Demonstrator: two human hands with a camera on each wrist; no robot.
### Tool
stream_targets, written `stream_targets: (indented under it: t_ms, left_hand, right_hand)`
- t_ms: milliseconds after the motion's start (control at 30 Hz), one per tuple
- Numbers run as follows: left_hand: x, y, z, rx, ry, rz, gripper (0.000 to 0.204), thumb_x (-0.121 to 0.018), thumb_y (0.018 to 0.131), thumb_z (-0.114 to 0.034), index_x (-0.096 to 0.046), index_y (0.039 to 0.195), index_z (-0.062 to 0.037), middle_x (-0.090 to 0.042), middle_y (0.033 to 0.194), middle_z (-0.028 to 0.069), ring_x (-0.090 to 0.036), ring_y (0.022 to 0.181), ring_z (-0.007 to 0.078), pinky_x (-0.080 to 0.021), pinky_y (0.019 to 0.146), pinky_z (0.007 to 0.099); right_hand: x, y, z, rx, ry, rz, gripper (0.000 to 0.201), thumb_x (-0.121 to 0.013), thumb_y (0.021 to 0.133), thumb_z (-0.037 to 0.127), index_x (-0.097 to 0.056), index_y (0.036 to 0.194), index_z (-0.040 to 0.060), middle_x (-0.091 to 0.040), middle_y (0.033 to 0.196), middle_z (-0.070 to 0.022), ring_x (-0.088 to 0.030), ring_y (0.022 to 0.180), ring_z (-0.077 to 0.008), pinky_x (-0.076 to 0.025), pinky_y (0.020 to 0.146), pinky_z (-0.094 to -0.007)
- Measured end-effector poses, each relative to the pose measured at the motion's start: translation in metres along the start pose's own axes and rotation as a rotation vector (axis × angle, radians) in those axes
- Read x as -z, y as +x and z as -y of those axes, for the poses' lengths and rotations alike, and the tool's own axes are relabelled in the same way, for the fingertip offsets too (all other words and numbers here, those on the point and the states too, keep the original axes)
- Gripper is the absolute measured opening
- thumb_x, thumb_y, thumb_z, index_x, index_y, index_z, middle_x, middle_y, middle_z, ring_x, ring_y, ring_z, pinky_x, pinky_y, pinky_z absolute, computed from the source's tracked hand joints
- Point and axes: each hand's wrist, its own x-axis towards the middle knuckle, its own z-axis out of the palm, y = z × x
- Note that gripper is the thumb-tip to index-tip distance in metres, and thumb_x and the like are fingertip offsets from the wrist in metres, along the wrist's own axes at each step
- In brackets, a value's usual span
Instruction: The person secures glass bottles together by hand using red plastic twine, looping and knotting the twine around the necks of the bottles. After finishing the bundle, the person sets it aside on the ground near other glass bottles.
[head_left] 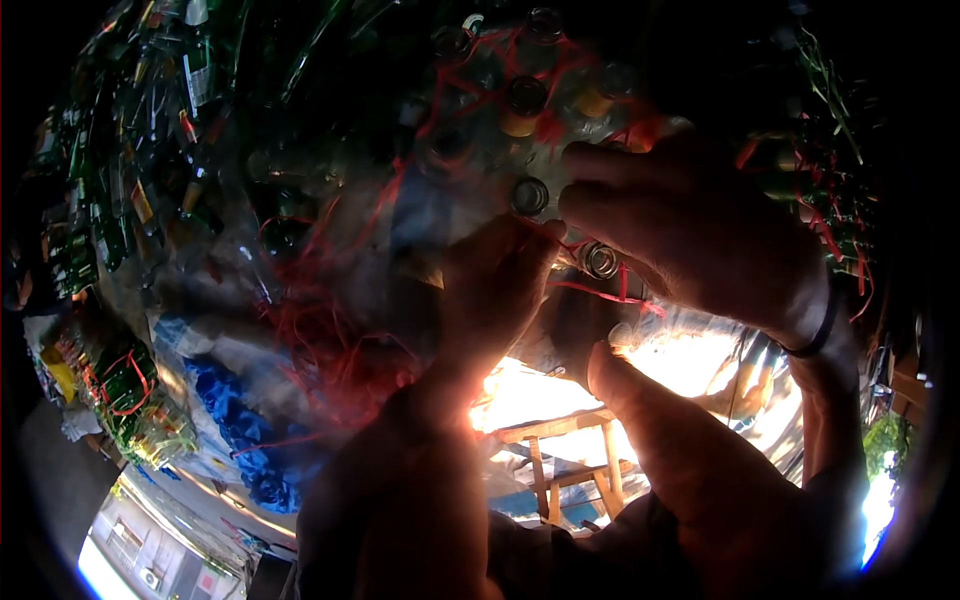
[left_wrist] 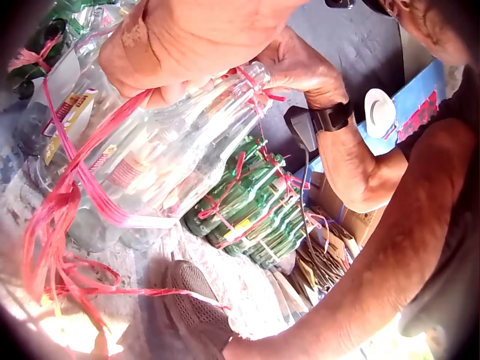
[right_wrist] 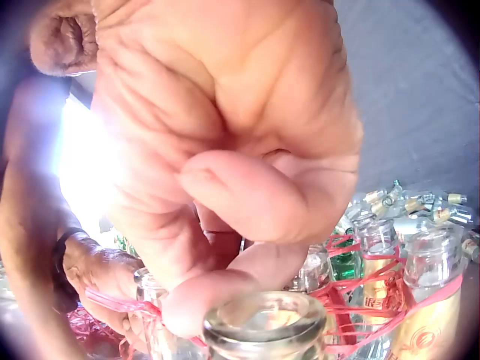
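Clear glass bottles (left_wrist: 142, 169) stand bunched together, with red plastic twine (left_wrist: 112, 214) wound around their sides and necks. My left hand (head_left: 500, 285) is at the near side of the bunch; its curled fingers grip the twine, which trails from the fist in the left wrist view. Across the bottle tops reaches my right hand (head_left: 690, 225), its fingers bent down among the necks. In the right wrist view its thumb and fingertips come together at the twine, right behind an open bottle mouth (right_wrist: 264, 319). The bottles hide part of those fingertips.
Green bottles (left_wrist: 251, 214) tied with red twine stand beyond the bunch. A tangle of loose twine (head_left: 340, 350) lies at the left, near blue material (head_left: 235, 420). A heap of bottles (head_left: 150, 170) rises at far left. A wooden stool (head_left: 550, 430) and a shoe (left_wrist: 199, 296) are close by.
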Motion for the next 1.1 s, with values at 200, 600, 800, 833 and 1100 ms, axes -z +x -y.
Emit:
stream_targets:
  t_ms: [200, 600, 800, 833, 1100]
  left_hand:
    - [-0.001, -0.001, -0.003, 0.084, -0.022, -0.002, 0.012, -0.075, 0.098, -0.013, -0.074, 0.092, -0.0028, -0.067, 0.068, 0.005, -0.057, 0.063, 0.0057, -0.045, 0.056, 0.0284]
    - [-0.004, -0.004, 0.002, 0.053, -0.099, 0.01, 0.012, -0.077, 0.097, -0.013, -0.072, 0.092, -0.0031, -0.064, 0.07, 0.0032, -0.055, 0.068, 0.0054, -0.045, 0.06, 0.0269]
    - [-0.005, -0.002, 0.009, -0.002, -0.058, 0.023, 0.012, -0.076, 0.098, -0.012, -0.07, 0.092, -0.0036, -0.061, 0.069, 0.0017, -0.053, 0.067, 0.0051, -0.044, 0.06, 0.0266]
    - [-0.006, -0.002, 0.011, 0.028, -0.1, 0.029, 0.012, -0.075, 0.099, -0.012, -0.069, 0.091, -0.0035, -0.061, 0.069, 0.0016, -0.052, 0.066, 0.0051, -0.044, 0.06, 0.0265]
    - [-0.004, -0.004, 0.006, 0.007, -0.096, 0.037, 0.01, -0.074, 0.099, -0.009, -0.068, 0.094, -0.0033, -0.06, 0.071, -0.0003, -0.052, 0.068, 0.0049, -0.044, 0.062, 0.0254]
  right_hand:
    - [0.007, 0.005, -0.005, 0.001, 0.19, 0.041, 0.028, -0.082, 0.079, 0.007, -0.069, 0.104, 0.0041, -0.069, 0.115, -0.01, -0.067, 0.076, -0.0309, -0.053, 0.065, -0.0427]
    - [0.014, -0.006, -0.008, -0.139, 0.149, -0.044, 0.019, -0.077, 0.076, -0.005, -0.062, 0.085, 0.0016, -0.067, 0.095, -0.011, -0.067, 0.076, -0.0291, -0.053, 0.062, -0.04]
    - [0.012, -0.013, -0.021, -0.241, 0.222, -0.164, 0.011, -0.069, 0.078, 0.0, -0.059, 0.083, 0.0021, -0.062, 0.078, -0.0133, -0.066, 0.072, -0.0336, -0.051, 0.061, -0.0425]
    - [0.009, -0.013, -0.023, -0.241, 0.221, -0.164, 0.011, -0.069, 0.078, 0.0, -0.059, 0.083, 0.0021, -0.062, 0.078, -0.0133, -0.066, 0.072, -0.0336, -0.051, 0.061, -0.0425]
    - [0.003, -0.009, -0.029, -0.387, 0.285, -0.249, 0.006, -0.068, 0.08, 0.002, -0.062, 0.082, 0.0019, -0.065, 0.073, -0.0148, -0.067, 0.064, -0.0329, -0.051, 0.058, -0.0415]
